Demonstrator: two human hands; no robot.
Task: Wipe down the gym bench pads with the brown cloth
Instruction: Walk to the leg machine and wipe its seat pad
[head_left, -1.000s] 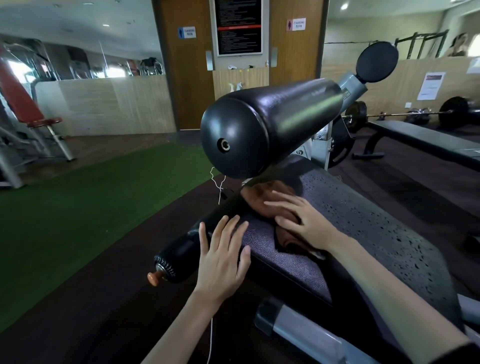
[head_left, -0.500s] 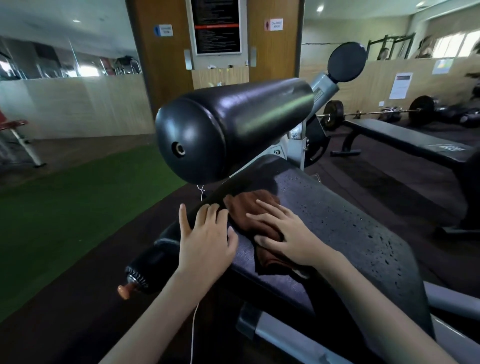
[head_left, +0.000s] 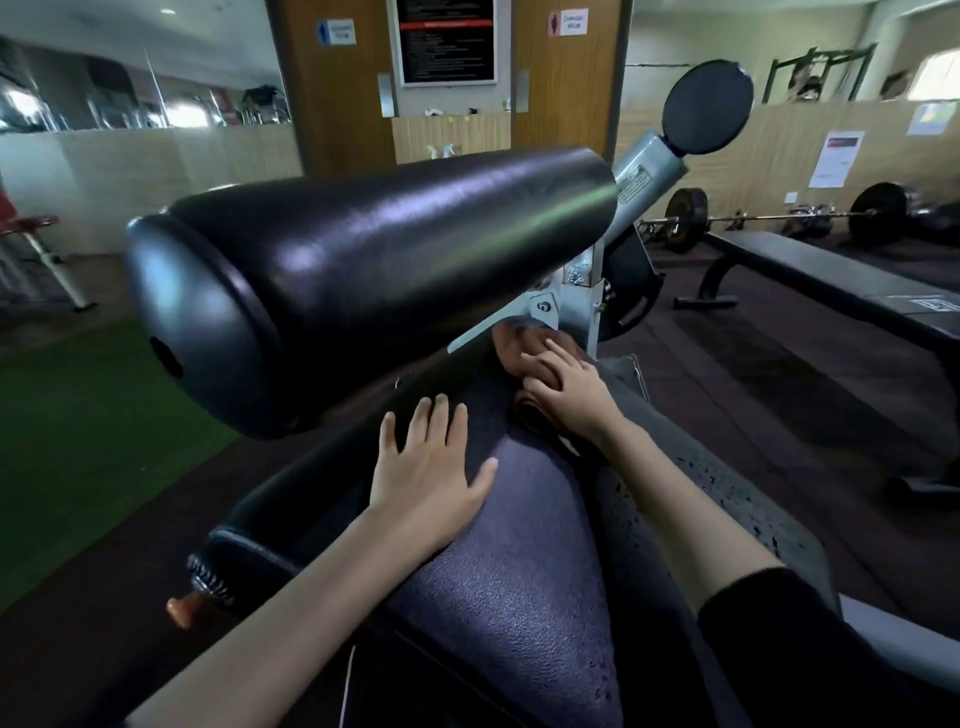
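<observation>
The dark padded bench pad (head_left: 524, 561) slopes away from me, its right part worn and speckled. My right hand (head_left: 569, 387) presses flat on the brown cloth (head_left: 519, 345), which lies bunched at the pad's far end, close to the grey metal post. Part of the cloth is hidden under that hand. My left hand (head_left: 434, 467) rests flat on the pad's left side with fingers spread, holding nothing. A large black roller pad (head_left: 363, 270) hangs just above and left of both hands. A lower black roller (head_left: 270, 525) runs along the pad's left edge.
The grey steel post (head_left: 582, 296) and a round black pad (head_left: 706, 106) stand behind the cloth. A flat black bench (head_left: 831, 275) and a loaded barbell (head_left: 779, 215) sit at the right. Green turf (head_left: 78, 441) covers the floor on the left.
My right hand has pushed the brown cloth farther up the pad, toward the metal post. My left hand slid forward along the pad's left side. My head has come closer to the big roller.
</observation>
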